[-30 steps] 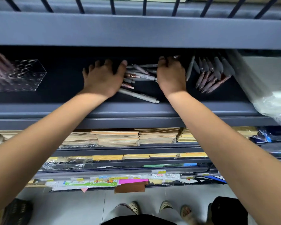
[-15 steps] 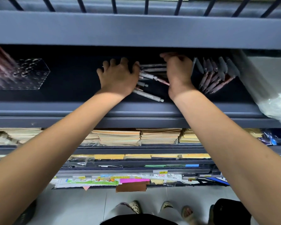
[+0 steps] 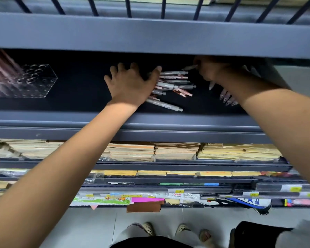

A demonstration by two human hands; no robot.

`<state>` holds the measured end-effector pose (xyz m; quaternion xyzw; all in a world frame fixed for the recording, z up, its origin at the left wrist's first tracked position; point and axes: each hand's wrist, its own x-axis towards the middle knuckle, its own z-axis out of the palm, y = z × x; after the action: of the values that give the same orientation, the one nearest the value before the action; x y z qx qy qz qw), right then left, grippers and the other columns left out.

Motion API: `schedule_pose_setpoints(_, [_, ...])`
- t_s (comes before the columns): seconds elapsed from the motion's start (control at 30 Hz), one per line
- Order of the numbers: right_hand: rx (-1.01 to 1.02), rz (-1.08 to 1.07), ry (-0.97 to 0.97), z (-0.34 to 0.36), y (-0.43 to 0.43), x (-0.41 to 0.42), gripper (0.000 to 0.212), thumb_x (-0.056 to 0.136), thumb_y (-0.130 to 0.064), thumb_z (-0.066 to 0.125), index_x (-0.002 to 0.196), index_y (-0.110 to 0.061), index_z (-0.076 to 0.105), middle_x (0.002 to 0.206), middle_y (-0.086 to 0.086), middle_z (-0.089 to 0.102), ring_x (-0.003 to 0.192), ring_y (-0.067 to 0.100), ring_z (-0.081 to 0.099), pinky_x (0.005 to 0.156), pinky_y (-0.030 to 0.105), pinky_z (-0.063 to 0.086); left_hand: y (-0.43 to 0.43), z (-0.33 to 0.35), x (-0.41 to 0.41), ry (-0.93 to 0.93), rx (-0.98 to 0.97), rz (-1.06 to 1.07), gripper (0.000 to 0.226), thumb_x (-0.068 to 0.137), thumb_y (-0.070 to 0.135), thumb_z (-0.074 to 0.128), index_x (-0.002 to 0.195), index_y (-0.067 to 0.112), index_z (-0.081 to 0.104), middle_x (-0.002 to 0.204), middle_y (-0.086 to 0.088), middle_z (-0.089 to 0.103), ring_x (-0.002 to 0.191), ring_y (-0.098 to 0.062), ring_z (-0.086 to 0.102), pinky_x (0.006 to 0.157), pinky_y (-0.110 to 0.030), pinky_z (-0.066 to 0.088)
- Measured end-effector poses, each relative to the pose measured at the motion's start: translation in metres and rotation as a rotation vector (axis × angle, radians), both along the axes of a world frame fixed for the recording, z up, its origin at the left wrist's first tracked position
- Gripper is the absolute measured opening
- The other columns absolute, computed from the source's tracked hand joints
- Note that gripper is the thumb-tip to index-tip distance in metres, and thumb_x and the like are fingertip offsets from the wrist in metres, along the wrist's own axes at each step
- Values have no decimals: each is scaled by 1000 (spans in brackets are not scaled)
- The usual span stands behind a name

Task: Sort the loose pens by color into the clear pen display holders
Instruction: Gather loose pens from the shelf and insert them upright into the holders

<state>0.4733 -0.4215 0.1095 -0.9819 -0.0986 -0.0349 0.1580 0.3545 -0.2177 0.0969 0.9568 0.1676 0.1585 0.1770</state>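
Shelf [image 3: 150,120] matt painted metal; holder [image 3: 38,81] clear glossy plastic (pens [image 3: 168,85] plastic too).

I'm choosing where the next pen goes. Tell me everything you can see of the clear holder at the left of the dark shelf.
The clear plastic block-shaped pen holder sits flat on the dark shelf, at its left end. Its top carries rows of round holes; those at the right end look empty, while blurred pinkish pens lean out of the left ones. The left hand is off to its right, not touching.
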Motion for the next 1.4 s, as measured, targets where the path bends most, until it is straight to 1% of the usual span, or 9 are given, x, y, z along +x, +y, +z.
schedule_pose_setpoints(0.07, [54,19,16,-1,2,2,21,97,-19,49,114,-22,59,115,13,59,84,30,60,64,33,53,1,0,-1,-2,5,1,76,88,78,30,118,17,64,133,-19,51,130,-40,37,103,-53,26])
schedule_pose_setpoints(0.17, [191,83,96,3,11,0,23,96,-31,55,116,-22,62,121,9,61,110,28,56,97,33,43,0,0,-1,-1,27,11,70,91,72,32,119,17,63,133,-19,52,129,-39,38,103,-53,26])
schedule_pose_setpoints(0.43, [396,235,220,10,49,-22,26,96,-13,56,120,-8,63,123,9,62,99,8,49,62,5,37,-2,-1,-1,4,30,21,70,94,67,31,128,12,56,136,-19,50,130,-39,38,104,-52,25])
schedule_pose_setpoints(0.5, [410,245,251,12,55,-25,26,96,-10,55,120,-4,62,125,13,62,97,9,50,63,0,35,-2,-1,-1,-17,28,30,67,95,65,32,127,11,57,135,-20,52,129,-39,39,103,-50,27])
schedule_pose_setpoints(0.77, [339,-37,124,5,26,-29,43,99,-43,46,135,-21,53,145,2,48,134,21,43,110,25,31,2,-4,0,-75,21,29,58,96,56,41,126,9,58,132,-20,54,126,-39,42,100,-46,30])
schedule_pose_setpoints(1.03, [407,9,-101,-3,64,-64,32,98,-31,47,103,-9,70,113,17,67,110,32,58,85,29,39,-1,-3,3,-42,-90,15,63,92,58,46,130,8,51,137,-21,49,129,-40,40,106,-47,30])
schedule_pose_setpoints(1.17, [644,-31,28,1,70,-67,27,94,-32,53,94,-17,75,110,5,72,110,23,61,94,27,44,0,-3,3,-37,-86,-33,59,93,57,43,132,15,54,134,-19,54,127,-40,44,104,-46,33])
schedule_pose_setpoints(1.27, [811,-81,137,6,67,-61,21,91,-31,59,95,-16,73,108,6,72,107,22,65,101,38,46,1,-3,2,-35,-81,-61,53,94,54,41,128,17,61,130,-19,58,124,-41,47,102,-44,36])
schedule_pose_setpoints(1.4, [969,-253,-1,3,49,-76,24,87,-19,55,101,-8,72,113,13,70,112,30,61,101,42,46,2,-3,3,-52,-94,-56,51,95,52,43,126,17,61,129,-19,58,124,-40,46,101,-45,36])
